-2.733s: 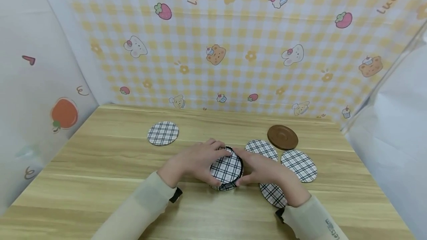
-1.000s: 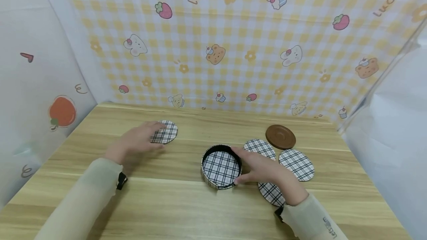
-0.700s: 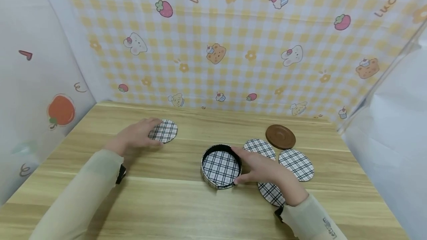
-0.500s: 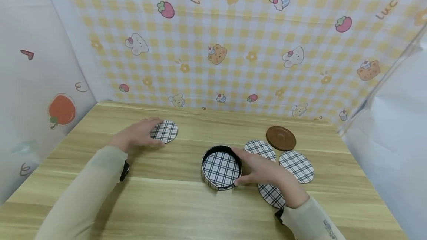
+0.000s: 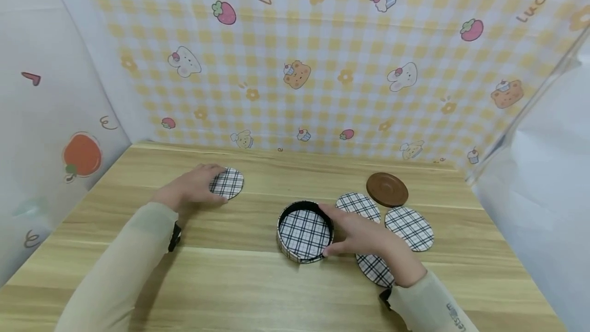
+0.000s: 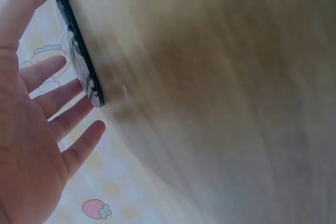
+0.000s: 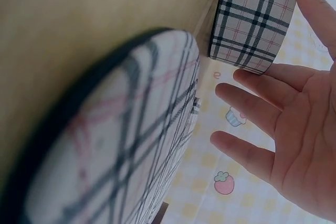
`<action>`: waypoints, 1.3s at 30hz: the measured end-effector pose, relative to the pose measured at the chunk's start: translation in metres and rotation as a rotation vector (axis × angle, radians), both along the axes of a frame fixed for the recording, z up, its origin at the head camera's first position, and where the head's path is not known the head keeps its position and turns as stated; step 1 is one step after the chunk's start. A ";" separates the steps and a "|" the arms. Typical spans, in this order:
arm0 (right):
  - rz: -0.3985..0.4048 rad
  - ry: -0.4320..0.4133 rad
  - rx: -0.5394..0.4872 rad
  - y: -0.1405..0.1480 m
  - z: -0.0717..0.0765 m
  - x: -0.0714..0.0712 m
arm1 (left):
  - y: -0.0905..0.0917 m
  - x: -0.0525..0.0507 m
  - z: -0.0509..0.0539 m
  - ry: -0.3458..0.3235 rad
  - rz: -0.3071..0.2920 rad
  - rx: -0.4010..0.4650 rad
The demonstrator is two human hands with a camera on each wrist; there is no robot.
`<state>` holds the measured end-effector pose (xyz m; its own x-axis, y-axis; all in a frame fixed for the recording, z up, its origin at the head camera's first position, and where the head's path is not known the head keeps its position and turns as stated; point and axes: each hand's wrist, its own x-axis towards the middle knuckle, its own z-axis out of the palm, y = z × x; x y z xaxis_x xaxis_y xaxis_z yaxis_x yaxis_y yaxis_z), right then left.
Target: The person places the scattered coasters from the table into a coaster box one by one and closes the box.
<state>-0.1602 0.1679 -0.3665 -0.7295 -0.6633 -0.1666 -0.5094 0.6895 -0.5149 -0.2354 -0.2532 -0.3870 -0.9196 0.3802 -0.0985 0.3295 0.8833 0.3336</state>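
So the left hand (image 5: 193, 183) just left the round box (image 5: 288, 252) and now has thumb and spread fingers around the edge of the lone plaid coaster (image 5: 228, 183), flat at the far left, so I'd say that's the piece being worked on. Right hand (image 5: 359, 232) keeps thumb and fingers around the box's side, bare table (image 5: 249, 224) between, but right side's crowded with coasters (image 5: 409, 228).

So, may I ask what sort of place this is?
Perhaps a small corner set up for tabletop recording: a wood-look table stands before a yellow checked cloth with cartoon prints, and pale sheets close both sides. The wider room is not visible.
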 end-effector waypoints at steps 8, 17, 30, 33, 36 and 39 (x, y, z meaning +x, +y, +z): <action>-0.015 -0.003 0.007 0.000 0.000 -0.001 | 0.001 0.003 0.005 -0.013 -0.003 -0.016; -0.013 0.006 0.007 0.000 0.001 0.000 | 0.002 0.009 0.010 -0.004 -0.015 -0.018; -0.014 -0.006 0.007 -0.001 0.000 0.000 | 0.002 0.018 0.014 0.024 -0.031 -0.033; -0.011 -0.001 0.005 -0.001 0.000 0.000 | 0.005 0.021 0.017 0.039 -0.044 -0.033; -0.011 -0.003 0.001 -0.001 0.001 0.000 | 0.008 0.024 0.018 0.057 -0.059 -0.034; -0.012 -0.010 0.001 -0.001 0.001 0.001 | 0.011 0.027 0.018 0.056 -0.057 -0.036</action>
<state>-0.1595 0.1669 -0.3658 -0.7355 -0.6546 -0.1748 -0.4959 0.6959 -0.5195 -0.2079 -0.2424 -0.3694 -0.9008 0.4297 -0.0622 0.3972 0.8735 0.2816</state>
